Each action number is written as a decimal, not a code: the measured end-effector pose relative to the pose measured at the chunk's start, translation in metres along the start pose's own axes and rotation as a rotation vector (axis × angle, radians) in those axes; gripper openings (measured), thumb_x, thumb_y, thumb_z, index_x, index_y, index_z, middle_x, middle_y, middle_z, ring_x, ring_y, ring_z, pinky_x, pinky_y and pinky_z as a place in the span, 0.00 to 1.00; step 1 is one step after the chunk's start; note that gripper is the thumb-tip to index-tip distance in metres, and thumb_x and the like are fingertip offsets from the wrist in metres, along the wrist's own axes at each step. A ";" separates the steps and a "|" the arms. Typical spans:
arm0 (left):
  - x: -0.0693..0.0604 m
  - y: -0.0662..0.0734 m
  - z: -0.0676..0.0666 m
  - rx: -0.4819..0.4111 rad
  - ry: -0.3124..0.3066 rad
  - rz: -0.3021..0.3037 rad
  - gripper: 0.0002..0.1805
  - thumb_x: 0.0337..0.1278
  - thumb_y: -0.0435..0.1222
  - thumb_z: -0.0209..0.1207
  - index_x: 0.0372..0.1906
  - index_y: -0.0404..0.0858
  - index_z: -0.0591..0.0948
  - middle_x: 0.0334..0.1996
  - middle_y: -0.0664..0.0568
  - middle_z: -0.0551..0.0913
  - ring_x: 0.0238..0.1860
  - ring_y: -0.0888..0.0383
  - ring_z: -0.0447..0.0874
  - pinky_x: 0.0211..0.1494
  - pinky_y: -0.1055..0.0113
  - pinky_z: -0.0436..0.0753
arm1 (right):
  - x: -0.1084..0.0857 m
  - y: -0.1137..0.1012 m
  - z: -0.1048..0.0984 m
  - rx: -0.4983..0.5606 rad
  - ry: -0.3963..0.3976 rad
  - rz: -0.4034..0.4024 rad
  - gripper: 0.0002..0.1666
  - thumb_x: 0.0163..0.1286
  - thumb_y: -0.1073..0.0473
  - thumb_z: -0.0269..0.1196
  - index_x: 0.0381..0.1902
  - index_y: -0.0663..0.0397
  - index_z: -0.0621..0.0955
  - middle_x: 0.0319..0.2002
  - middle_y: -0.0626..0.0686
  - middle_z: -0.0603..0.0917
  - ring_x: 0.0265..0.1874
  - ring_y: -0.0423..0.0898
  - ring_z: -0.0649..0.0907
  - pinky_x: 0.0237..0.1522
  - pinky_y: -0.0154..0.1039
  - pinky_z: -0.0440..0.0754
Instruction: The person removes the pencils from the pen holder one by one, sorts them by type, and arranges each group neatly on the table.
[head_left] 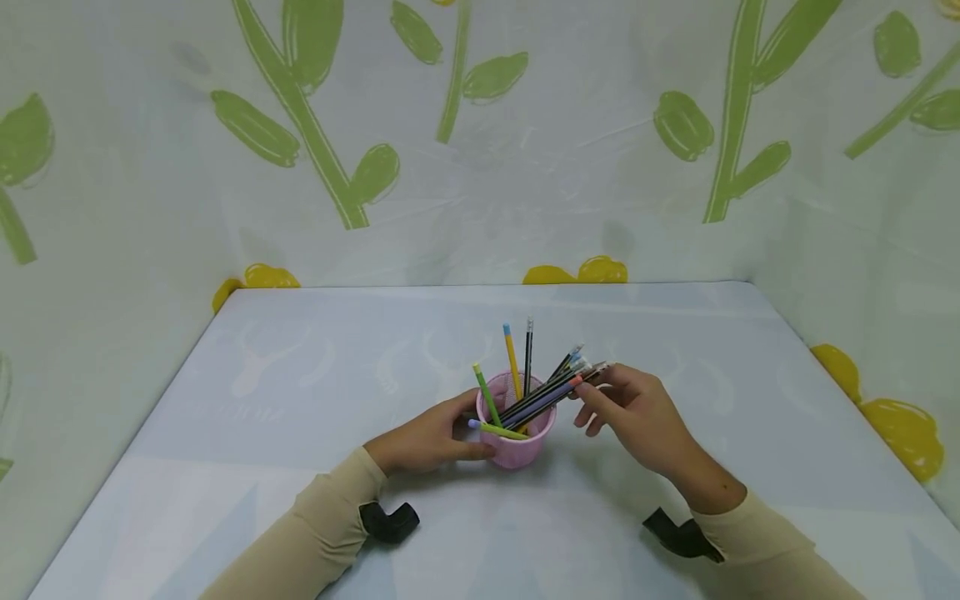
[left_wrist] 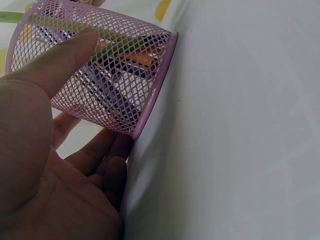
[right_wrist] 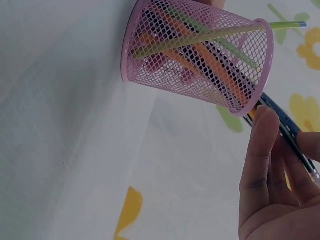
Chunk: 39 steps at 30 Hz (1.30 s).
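A pink mesh pencil cup (head_left: 517,454) stands upright on the table, holding several pencils. My left hand (head_left: 423,437) holds the cup from its left side; in the left wrist view the thumb (left_wrist: 65,60) lies along the mesh and the fingers curl at the far side, partly hidden. Over the cup's right rim leans a bundle of dark pencils (head_left: 542,402), their upper ends gripped by my right hand (head_left: 641,417). The right wrist view shows thumb and fingers around these pencils (right_wrist: 287,127). A green pencil (head_left: 487,396) and a yellow pencil (head_left: 512,358) stick up from the cup.
The pale table (head_left: 300,367) has faint printed shapes. Behind and beside it hangs a white cloth (head_left: 570,192) with green leaves and yellow flowers. Black straps (head_left: 390,523) are at both wrists.
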<state>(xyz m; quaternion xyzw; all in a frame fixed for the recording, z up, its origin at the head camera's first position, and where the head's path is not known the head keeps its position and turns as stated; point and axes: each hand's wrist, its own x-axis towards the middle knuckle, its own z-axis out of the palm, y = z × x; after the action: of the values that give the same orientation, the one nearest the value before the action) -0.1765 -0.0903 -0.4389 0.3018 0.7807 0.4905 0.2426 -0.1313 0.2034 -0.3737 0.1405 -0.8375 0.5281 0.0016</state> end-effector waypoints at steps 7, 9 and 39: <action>0.000 0.001 0.000 -0.001 -0.002 -0.012 0.35 0.59 0.44 0.68 0.70 0.53 0.68 0.64 0.60 0.75 0.69 0.57 0.70 0.76 0.51 0.62 | 0.000 -0.002 -0.004 0.054 0.069 -0.052 0.08 0.76 0.61 0.58 0.42 0.62 0.80 0.44 0.51 0.84 0.29 0.43 0.88 0.30 0.42 0.88; 0.000 0.001 0.000 0.001 -0.002 -0.014 0.35 0.59 0.44 0.68 0.70 0.54 0.68 0.64 0.60 0.75 0.69 0.57 0.70 0.76 0.51 0.63 | -0.001 -0.003 -0.004 0.064 0.088 -0.067 0.08 0.76 0.62 0.57 0.43 0.63 0.79 0.43 0.46 0.83 0.29 0.42 0.88 0.29 0.42 0.88; 0.000 0.000 0.000 0.016 0.007 -0.022 0.36 0.59 0.45 0.68 0.71 0.56 0.66 0.66 0.58 0.74 0.70 0.56 0.69 0.76 0.51 0.63 | 0.003 -0.005 -0.030 0.350 0.186 -0.290 0.11 0.83 0.60 0.41 0.51 0.58 0.69 0.39 0.52 0.90 0.29 0.48 0.89 0.25 0.40 0.86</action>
<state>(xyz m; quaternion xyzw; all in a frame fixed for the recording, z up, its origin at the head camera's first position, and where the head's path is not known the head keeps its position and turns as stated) -0.1761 -0.0906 -0.4390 0.2934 0.7887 0.4828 0.2426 -0.1377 0.2275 -0.3558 0.2081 -0.7006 0.6700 0.1302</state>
